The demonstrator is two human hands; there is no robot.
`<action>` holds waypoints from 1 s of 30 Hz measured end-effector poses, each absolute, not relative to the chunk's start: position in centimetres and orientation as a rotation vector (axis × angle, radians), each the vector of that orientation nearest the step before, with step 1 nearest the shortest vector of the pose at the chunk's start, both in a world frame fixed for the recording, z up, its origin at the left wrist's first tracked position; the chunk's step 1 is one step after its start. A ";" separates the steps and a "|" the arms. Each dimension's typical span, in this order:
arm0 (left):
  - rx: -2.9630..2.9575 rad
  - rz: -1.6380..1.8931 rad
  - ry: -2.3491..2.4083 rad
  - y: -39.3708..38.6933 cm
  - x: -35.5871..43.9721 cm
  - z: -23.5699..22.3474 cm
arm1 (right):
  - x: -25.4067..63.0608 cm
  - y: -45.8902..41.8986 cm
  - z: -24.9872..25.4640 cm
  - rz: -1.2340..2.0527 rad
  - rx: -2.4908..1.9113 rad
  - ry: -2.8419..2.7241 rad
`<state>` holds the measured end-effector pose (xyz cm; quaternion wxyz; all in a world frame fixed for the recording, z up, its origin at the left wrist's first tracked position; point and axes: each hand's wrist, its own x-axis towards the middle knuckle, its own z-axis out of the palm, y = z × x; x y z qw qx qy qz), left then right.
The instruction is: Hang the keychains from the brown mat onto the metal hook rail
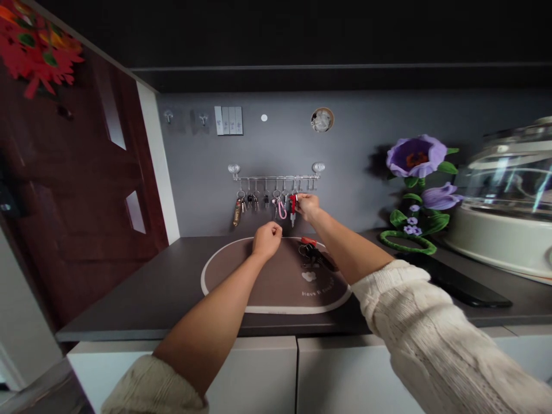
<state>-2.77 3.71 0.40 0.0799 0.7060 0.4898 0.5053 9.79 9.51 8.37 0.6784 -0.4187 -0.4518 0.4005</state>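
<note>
My right hand (308,207) is raised to the right part of a hook rail (276,177) on the grey wall. Its fingers pinch a bunch of keys with a red strap (293,202) beneath the hooks. Whether its ring sits on a hook is hard to see. Several other key bunches hang along the rail, among them one with a brown tag (237,213) and one with a pink loop (282,209). My left hand (267,238) is closed above the brown mat (233,276); anything inside it is hidden. Black keys with a red tag (308,248) lie on the mat.
A black phone-like slab (466,282) lies on the dark counter (129,293) at right. Behind it stand purple knitted flowers (416,158) and a white appliance with a clear top (504,230). A dark cabinet (276,40) overhangs above; a brown door (86,201) is at left.
</note>
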 end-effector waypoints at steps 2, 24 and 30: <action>2.129 1.504 1.448 3.6 -2.8 0.4 | 9.8 9.4 8.3 0.900 -0.954 -1.014; 2.215 1.253 1.247 1.3 -2.2 0.0 | 13.6 1.2 4.1 0.840 -1.030 -1.316; 2.193 1.244 1.218 1.7 -2.2 -0.2 | 14.9 0.5 1.5 0.678 -1.125 -1.541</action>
